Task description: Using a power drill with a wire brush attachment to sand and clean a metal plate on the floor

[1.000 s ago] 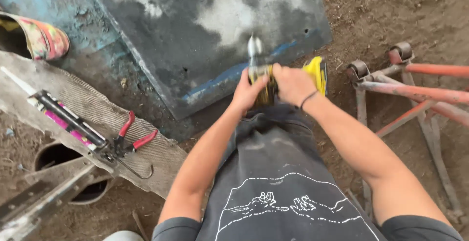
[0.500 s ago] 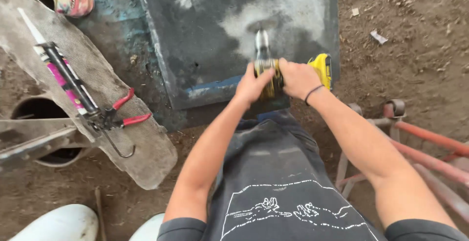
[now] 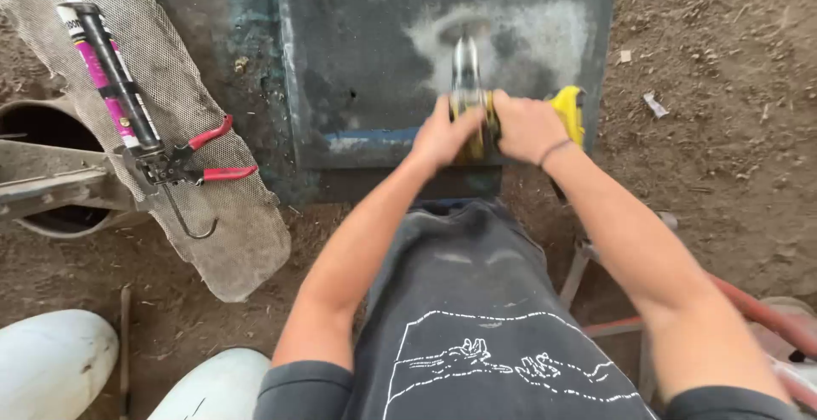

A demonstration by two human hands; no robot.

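Both-handed grip: my left hand (image 3: 442, 137) and right hand (image 3: 526, 126) are wrapped tight around a yellow angle grinder (image 3: 489, 114), fingers curled closed on its body, left on the near-left side, right on top toward the yellow rear end. Tool sits between the two hands, nose pointing away from me, its disc (image 3: 465, 61) sticking out past my fingers and touching the dark metal sheet (image 3: 374, 62). Grinder is blurred, so detail is poor: yellow casing, darker middle, silvery grey front end. A thin dark band sits on my right wrist.

Around the disc, the sheet shows a pale, dusty ground patch; the rest is dark grey with a blue streak along the near edge just left of my left hand. Sheet lies flat on brown dirt ground (image 3: 723, 131).

Further left, well apart from my hands, a caulking gun (image 3: 128, 105) with a pink-and-white cartridge lies on a strip of grey mesh cloth (image 3: 230, 241), red-handled pliers (image 3: 213, 154) just beside it. Reddish metal frame (image 3: 749, 301) at lower right, white rounded objects (image 3: 51, 360) at lower left.
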